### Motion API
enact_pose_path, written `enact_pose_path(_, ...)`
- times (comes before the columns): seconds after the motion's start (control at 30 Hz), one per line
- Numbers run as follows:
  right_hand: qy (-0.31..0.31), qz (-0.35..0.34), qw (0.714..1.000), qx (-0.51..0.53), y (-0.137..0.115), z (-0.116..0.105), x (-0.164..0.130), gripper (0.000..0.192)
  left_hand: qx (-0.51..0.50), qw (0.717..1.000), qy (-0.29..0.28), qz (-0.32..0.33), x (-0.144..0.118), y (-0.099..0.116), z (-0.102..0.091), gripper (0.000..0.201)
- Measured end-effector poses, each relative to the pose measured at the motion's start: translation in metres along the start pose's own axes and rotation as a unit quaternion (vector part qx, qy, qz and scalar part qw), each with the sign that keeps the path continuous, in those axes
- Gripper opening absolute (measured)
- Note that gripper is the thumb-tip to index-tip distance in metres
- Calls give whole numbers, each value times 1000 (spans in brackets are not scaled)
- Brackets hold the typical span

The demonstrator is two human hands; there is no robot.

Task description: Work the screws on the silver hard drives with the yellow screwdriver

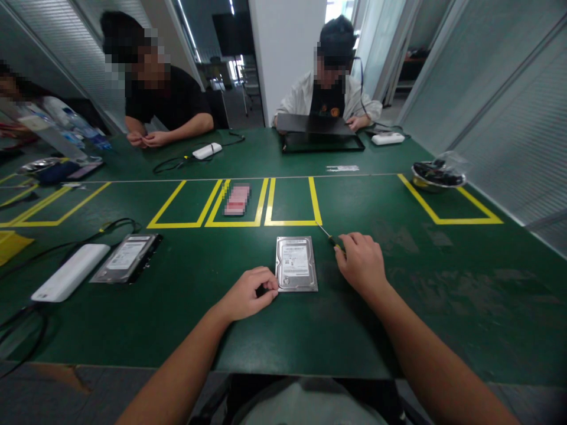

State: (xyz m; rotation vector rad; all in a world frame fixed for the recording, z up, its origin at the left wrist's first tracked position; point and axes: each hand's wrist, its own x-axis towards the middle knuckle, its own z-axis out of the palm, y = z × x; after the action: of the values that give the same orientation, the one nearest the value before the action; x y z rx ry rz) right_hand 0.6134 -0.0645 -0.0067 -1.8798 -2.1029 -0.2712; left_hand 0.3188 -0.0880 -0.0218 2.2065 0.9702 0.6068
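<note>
Now the right hand (362, 262) is closed around a screwdriver (331, 239) beside the hard drive (295, 264). The left hand (250, 293) curls at the drive's near corner; can't tell if it grips. Looks like getting set; the next move needs careful aim.

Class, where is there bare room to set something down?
Bare: inside the yellow-taped rectangle beyond the central silver hard drive; green tabletop right of the right hand. Crowded: left, with a white oblong case beside another silver hard drive.
</note>
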Motion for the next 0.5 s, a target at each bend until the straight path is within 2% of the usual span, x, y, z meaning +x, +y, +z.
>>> enact_pose_path(0.1,-49,33,997,-47,6,-1,2,27,3,1000,-1,2,0,0,0,6)
enact_pose_path(0.23,-93,43,992,-68,9,-1,4,25,13,1000,-4,2,0,1,-1,6)
enact_pose_path(0.5,-113,34,990,-75,7,2,3,22,20,1000,-7,11,-1,0,-1,7)
